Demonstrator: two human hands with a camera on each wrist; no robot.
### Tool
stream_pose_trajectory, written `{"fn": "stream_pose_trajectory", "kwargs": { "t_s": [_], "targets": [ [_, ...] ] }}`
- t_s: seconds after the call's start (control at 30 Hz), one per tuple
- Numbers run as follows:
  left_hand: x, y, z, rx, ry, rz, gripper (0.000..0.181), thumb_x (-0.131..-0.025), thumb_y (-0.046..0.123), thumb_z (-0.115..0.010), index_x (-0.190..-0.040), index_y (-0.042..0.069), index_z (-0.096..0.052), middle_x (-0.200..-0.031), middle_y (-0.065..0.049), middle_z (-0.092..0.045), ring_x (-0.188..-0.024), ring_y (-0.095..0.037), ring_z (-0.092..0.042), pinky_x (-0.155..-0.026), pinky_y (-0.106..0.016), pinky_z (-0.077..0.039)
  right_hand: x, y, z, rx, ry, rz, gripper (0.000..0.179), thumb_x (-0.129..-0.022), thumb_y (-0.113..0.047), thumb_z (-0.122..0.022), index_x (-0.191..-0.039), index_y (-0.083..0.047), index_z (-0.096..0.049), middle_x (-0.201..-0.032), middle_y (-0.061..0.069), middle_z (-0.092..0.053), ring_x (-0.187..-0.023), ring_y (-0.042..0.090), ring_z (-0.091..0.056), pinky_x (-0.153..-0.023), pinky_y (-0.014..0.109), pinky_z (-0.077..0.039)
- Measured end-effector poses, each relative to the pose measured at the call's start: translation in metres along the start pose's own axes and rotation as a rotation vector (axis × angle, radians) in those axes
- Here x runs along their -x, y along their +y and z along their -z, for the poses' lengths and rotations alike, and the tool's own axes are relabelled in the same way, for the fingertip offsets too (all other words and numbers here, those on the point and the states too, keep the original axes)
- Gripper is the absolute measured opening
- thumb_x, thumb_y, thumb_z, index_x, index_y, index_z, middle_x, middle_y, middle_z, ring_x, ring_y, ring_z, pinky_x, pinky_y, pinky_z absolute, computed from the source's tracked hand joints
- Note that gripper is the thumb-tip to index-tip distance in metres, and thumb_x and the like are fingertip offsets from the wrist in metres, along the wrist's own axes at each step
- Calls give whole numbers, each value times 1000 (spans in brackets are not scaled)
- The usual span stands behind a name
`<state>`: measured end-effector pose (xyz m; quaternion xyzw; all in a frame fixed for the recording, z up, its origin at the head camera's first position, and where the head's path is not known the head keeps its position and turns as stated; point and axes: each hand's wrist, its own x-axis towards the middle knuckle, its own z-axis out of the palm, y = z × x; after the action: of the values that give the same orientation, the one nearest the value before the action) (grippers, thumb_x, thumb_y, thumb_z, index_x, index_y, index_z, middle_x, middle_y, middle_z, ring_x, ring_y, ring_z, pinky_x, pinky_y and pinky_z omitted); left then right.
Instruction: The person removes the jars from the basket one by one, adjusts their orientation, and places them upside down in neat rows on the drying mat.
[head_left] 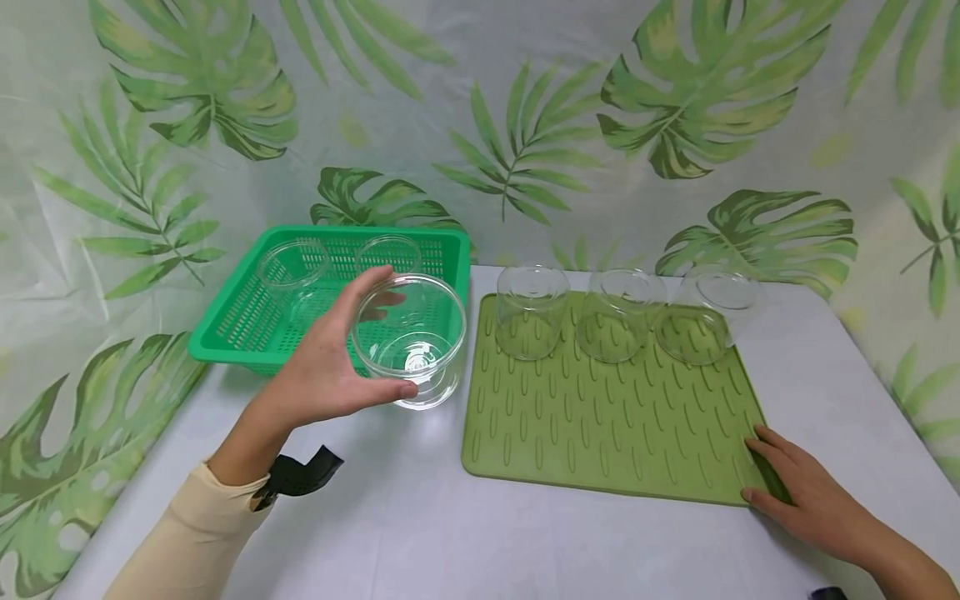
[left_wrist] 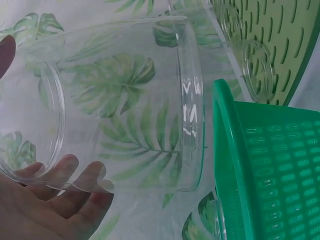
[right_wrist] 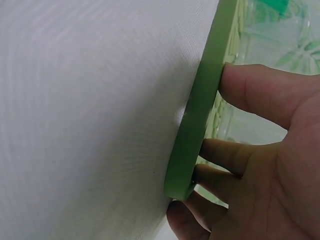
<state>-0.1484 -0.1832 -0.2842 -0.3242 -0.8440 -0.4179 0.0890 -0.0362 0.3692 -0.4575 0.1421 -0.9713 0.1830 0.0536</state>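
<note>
My left hand (head_left: 322,367) grips a clear glass cup (head_left: 420,392) from its left side, thumb in front and fingers behind. The cup is held upright, close to the right front of the green basket; its thick base (left_wrist: 190,115) shows in the left wrist view. At the near right corner of the green drying mat (head_left: 600,417) rests my right hand (head_left: 810,492), thumb at the front edge and fingers along the side. In the right wrist view the fingertips (right_wrist: 212,147) touch the mat's edge (right_wrist: 195,110).
Along the mat's back part stand three clear glass cups in a row: left (head_left: 531,321), middle (head_left: 615,325) and right (head_left: 697,325). The green plastic basket (head_left: 225,333) at the back left contains two more glasses. A leaf-print cloth (head_left: 525,142) hangs behind the white table (head_left: 420,517).
</note>
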Motion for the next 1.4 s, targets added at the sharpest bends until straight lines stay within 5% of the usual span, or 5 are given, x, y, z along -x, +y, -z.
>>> {"fn": "stream_pose_trajectory", "kwargs": {
  "t_s": [0.23,0.5,1.0,1.23,1.4],
  "targets": [
    [0,-2,-4,10,5,5,116,-65,14,-93,-156,14,-22,-156,-4,-39,-137,-26,-49,-108,-47,-44,0,-1,0,-5,-2,-6,62,-88,-12,-71,-138,13,-43,-143,37,-37,-153,17,-3,-99,-4,10],
    [0,-2,-9,8,53,-12,119,-64,13,-93,-155,10,-18,-155,-8,-40,-138,-27,-48,-111,-41,-41,-1,-2,1,5,13,9,62,-87,-12,-72,-136,12,-44,-141,36,-40,-140,-16,8,-99,-5,9],
    [-2,1,-21,-24,-2,37,120,-58,23,-97,-155,12,-27,-146,-11,-49,-137,-29,-46,-106,-57,-44,-7,-2,13,-39,-87,-64,62,-90,-17,-70,-137,13,-43,-143,37,-38,-128,61,-34,-98,-3,11],
    [-9,12,-32,-47,-48,-6,113,-57,31,-97,-148,11,-35,-143,-6,-52,-131,-26,-49,-99,-51,-51,-13,-8,24,-10,-36,-30,61,-88,-15,-72,-136,11,-46,-139,39,-40,-120,59,-40,-115,63,-21],
    [-12,20,-37,-130,-109,-43,110,-61,43,-93,-151,14,-36,-149,-5,-48,-137,-28,-45,-105,-57,-44,-24,-23,35,-13,12,23,61,-89,-14,-72,-140,6,-45,-143,36,-40,-124,57,-40,-126,47,-9]
  ]
}}
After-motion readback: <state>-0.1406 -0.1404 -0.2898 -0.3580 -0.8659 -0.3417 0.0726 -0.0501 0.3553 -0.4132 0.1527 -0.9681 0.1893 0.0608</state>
